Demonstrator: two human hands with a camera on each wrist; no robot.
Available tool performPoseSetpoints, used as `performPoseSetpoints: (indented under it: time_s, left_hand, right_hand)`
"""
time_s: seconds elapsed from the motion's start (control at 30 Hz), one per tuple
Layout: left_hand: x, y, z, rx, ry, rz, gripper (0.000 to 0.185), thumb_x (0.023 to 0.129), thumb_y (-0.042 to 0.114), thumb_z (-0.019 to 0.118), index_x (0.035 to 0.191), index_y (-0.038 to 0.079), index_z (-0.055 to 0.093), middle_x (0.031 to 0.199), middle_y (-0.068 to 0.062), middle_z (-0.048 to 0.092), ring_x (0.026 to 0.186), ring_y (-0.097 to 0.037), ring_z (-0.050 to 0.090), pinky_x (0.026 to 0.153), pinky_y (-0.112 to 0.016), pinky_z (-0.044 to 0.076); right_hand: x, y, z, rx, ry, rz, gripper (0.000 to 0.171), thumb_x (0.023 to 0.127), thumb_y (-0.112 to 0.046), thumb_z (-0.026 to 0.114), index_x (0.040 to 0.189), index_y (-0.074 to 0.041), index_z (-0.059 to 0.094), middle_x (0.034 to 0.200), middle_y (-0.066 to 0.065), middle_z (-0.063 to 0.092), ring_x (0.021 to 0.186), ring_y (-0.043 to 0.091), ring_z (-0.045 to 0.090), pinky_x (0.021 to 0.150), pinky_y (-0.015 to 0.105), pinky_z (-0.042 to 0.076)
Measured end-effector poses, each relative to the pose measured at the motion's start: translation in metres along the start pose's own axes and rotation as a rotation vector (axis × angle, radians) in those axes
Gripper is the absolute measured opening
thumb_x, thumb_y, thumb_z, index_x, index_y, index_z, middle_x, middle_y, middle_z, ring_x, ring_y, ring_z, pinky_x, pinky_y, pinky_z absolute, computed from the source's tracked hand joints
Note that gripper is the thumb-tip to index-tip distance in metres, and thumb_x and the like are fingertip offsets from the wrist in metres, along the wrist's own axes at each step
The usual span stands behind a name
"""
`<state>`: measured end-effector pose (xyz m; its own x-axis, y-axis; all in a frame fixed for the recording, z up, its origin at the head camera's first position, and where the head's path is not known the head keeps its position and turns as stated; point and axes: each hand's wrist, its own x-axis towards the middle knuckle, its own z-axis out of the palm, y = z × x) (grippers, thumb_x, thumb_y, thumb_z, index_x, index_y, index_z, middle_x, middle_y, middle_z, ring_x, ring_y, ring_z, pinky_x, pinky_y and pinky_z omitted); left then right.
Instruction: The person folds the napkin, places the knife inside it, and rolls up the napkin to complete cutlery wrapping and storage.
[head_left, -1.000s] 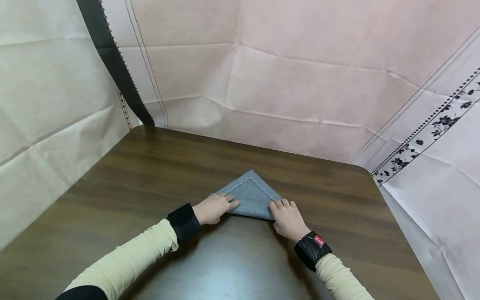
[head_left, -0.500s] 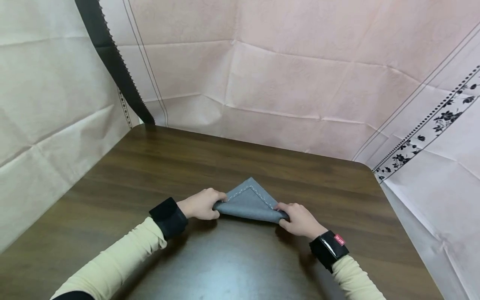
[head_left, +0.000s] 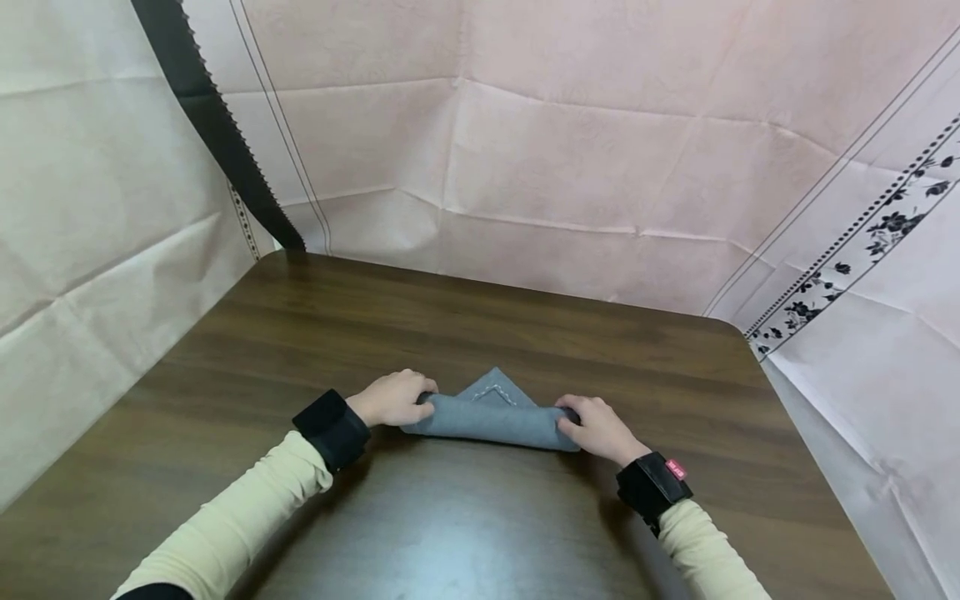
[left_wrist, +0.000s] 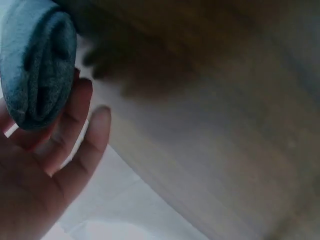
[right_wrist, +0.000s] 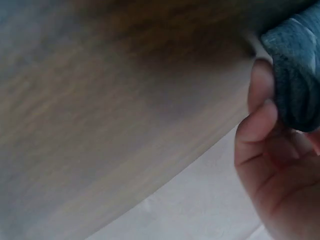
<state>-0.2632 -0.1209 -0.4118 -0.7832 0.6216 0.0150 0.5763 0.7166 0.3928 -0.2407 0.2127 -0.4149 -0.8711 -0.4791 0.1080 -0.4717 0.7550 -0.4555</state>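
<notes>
A blue-grey cloth point(head_left: 487, 422) lies in the middle of the table, rolled into a thick tube along its near side. Beyond the roll a flat pointed corner with a pale stitched line sticks out. My left hand point(head_left: 395, 398) grips the roll's left end, its fingers curled over the far side. At the right end my right hand point(head_left: 597, 427) holds the roll between thumb and fingers. In the left wrist view the end of the cloth roll point(left_wrist: 42, 70) shows its folded layers. The right wrist view has the other end of the cloth point(right_wrist: 297, 75) against the fingers.
The brown wood-grain table point(head_left: 450, 533) has rounded far corners. Pale creased sheets point(head_left: 555, 167) hang behind and beside it. A dark strip point(head_left: 217, 125) runs down to the far left corner, and a floral border point(head_left: 862, 250) crosses the sheet at right.
The flat cloth triangle has been rolled up from its near edge, so less of the corner shows. Both hands moved outward from lying on the cloth to gripping the roll's ends.
</notes>
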Motion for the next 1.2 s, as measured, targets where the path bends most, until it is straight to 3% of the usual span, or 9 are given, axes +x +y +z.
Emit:
performPoseSetpoints:
  time_s: [0.2, 0.33, 0.43, 0.5, 0.63, 0.73, 0.87, 1.03, 1.2]
  left_hand:
    - [0.003, 0.009, 0.003, 0.249, 0.093, -0.066, 0.027, 0.077, 0.02, 0.058, 0.098, 0.006, 0.066, 0.088, -0.006, 0.057, 0.077, -0.021, 0.054, 0.057, -0.034, 0.043]
    - [0.002, 0.02, 0.009, 0.417, 0.253, 0.107, 0.021, 0.073, 0.01, 0.062, 0.093, 0.009, 0.065, 0.088, -0.004, 0.057, 0.079, -0.021, 0.053, 0.062, -0.035, 0.044]
    - [0.0, 0.032, 0.014, 0.477, 0.294, 0.28, 0.021, 0.073, 0.005, 0.062, 0.092, 0.008, 0.066, 0.089, -0.005, 0.06, 0.082, -0.021, 0.056, 0.064, -0.033, 0.045]
    - [-0.002, 0.039, 0.017, 0.468, 0.258, 0.315, 0.02, 0.075, 0.009, 0.063, 0.095, 0.008, 0.066, 0.09, -0.006, 0.06, 0.083, -0.021, 0.056, 0.064, -0.033, 0.046]
    - [-0.004, 0.043, 0.02, 0.468, 0.186, 0.258, 0.031, 0.076, 0.021, 0.069, 0.103, 0.006, 0.063, 0.093, -0.007, 0.058, 0.084, -0.022, 0.054, 0.066, -0.035, 0.047]
    - [-0.002, 0.041, 0.021, 0.477, 0.173, 0.241, 0.039, 0.072, 0.018, 0.073, 0.106, 0.005, 0.061, 0.094, -0.008, 0.057, 0.085, -0.023, 0.054, 0.067, -0.036, 0.047]
    - [0.001, 0.038, 0.023, 0.488, 0.203, 0.256, 0.037, 0.069, 0.005, 0.07, 0.105, 0.005, 0.06, 0.093, -0.008, 0.057, 0.083, -0.023, 0.055, 0.063, -0.036, 0.047]
    - [0.0, 0.037, 0.026, 0.473, 0.213, 0.26, 0.037, 0.07, -0.001, 0.066, 0.106, 0.004, 0.06, 0.092, -0.008, 0.058, 0.081, -0.023, 0.057, 0.062, -0.034, 0.047]
    - [-0.007, 0.039, 0.016, 0.25, 0.103, 0.234, 0.038, 0.071, 0.0, 0.064, 0.109, 0.006, 0.058, 0.099, -0.006, 0.061, 0.085, -0.02, 0.059, 0.071, -0.034, 0.048]
  right_hand:
    - [0.006, -0.004, 0.007, -0.193, 0.108, 0.042, 0.016, 0.081, -0.013, 0.062, 0.095, -0.006, 0.065, 0.092, 0.008, 0.064, 0.081, 0.022, 0.06, 0.067, 0.039, 0.047]
    - [0.006, -0.008, 0.012, -0.353, 0.275, -0.156, 0.012, 0.072, -0.005, 0.068, 0.084, -0.008, 0.065, 0.084, 0.004, 0.062, 0.08, 0.024, 0.058, 0.065, 0.039, 0.047]
    - [0.004, -0.012, 0.015, -0.387, 0.328, -0.336, 0.017, 0.068, 0.002, 0.066, 0.083, -0.007, 0.066, 0.083, 0.003, 0.062, 0.08, 0.022, 0.057, 0.066, 0.037, 0.046]
    - [0.002, -0.014, 0.016, -0.361, 0.309, -0.377, 0.02, 0.068, 0.001, 0.065, 0.087, -0.006, 0.067, 0.086, 0.003, 0.063, 0.082, 0.02, 0.058, 0.068, 0.036, 0.047]
    - [-0.002, -0.019, 0.018, -0.359, 0.226, -0.331, 0.031, 0.071, -0.017, 0.072, 0.098, -0.002, 0.064, 0.095, 0.006, 0.061, 0.088, 0.02, 0.057, 0.074, 0.036, 0.047]
    - [-0.001, -0.021, 0.022, -0.418, 0.174, -0.315, 0.044, 0.069, -0.025, 0.076, 0.102, -0.001, 0.06, 0.098, 0.008, 0.059, 0.09, 0.022, 0.054, 0.076, 0.036, 0.046]
    - [0.002, -0.021, 0.025, -0.47, 0.185, -0.311, 0.044, 0.064, -0.018, 0.079, 0.099, -0.003, 0.059, 0.094, 0.007, 0.058, 0.087, 0.022, 0.054, 0.073, 0.036, 0.046]
    - [-0.001, -0.023, 0.024, -0.44, 0.187, -0.294, 0.038, 0.063, -0.011, 0.077, 0.096, -0.004, 0.06, 0.089, 0.005, 0.059, 0.084, 0.02, 0.055, 0.071, 0.035, 0.047]
    - [-0.012, -0.028, 0.014, -0.278, 0.107, -0.244, 0.033, 0.071, -0.012, 0.074, 0.1, -0.005, 0.062, 0.092, 0.003, 0.063, 0.084, 0.017, 0.059, 0.071, 0.035, 0.048]
